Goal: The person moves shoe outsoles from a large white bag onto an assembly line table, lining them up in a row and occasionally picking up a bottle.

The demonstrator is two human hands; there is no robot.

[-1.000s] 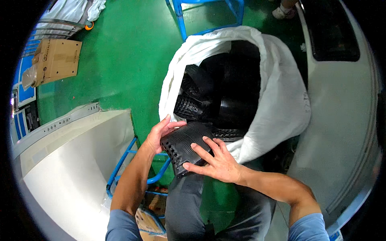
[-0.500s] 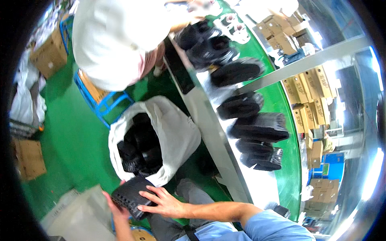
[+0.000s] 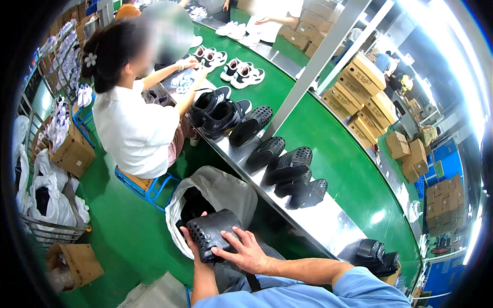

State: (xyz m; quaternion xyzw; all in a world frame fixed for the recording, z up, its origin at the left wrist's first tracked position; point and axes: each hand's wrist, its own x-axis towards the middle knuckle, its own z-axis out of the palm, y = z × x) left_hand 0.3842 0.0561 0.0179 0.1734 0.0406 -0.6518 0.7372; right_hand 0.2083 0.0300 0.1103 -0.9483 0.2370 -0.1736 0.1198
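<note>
Both my hands hold black clogs point(image 3: 211, 232) with holes along the side and a ridged face, above a white sack. Whether it is one clog or two pressed together I cannot tell. My left hand point(image 3: 193, 247) grips the near left side, fingers partly hidden behind it. Across the right side lie the fingers of my right hand point(image 3: 247, 252). Beneath, the white sack point(image 3: 236, 192) stands open on the floor with black footwear point(image 3: 194, 201) inside. To the right, several black clogs point(image 3: 288, 167) stand in a row on a metal ledge point(image 3: 328, 233).
A green conveyor belt point(image 3: 354, 187) runs beside the ledge. Ahead on the left, a co-worker point(image 3: 136, 126) sits on a blue-framed stool point(image 3: 149, 190), hands at white shoes. Black sneakers point(image 3: 223, 115) stand near them. More black clogs point(image 3: 372, 251) lie at the ledge's near end. A metal post point(image 3: 313, 66) rises beside the belt.
My view has tilted up, showing more of the belt and the co-worker. The clogs, still in both hands, are now over the sack's near edge, with the ridged face turned more toward me.
</note>
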